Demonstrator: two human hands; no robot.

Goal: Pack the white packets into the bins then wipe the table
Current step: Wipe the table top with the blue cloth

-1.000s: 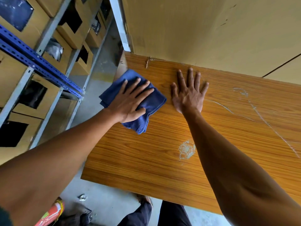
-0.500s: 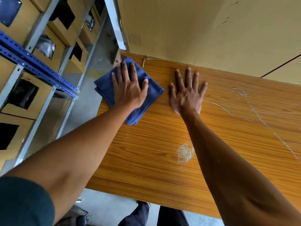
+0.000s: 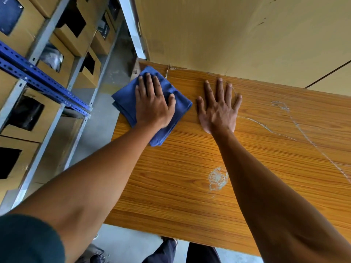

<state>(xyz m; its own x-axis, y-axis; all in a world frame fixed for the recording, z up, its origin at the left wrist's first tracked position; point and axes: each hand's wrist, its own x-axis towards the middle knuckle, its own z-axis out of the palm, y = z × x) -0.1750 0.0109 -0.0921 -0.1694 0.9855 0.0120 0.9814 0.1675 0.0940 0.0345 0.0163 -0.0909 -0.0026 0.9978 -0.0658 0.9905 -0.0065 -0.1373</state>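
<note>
Left hand (image 3: 152,107) lies flat, fingers straight and slightly spread, pressing down on a folded blue cloth (image 3: 124,100) at the far left corner of the wood-grain table (image 3: 180,196); part of the cloth overhangs the table's left edge. Right hand (image 3: 218,109) just beside the cloth, palm down, fingers splayed flat on the bare tabletop, holding nothing. Pale scuff mark (image 3: 218,178) between the forearms, thin whitish scratches (image 3: 303,133) to the right; metal rack (image 3: 43,76) with cardboard bins (image 3: 20,131) stands left of the table, no white packets visible.
</note>
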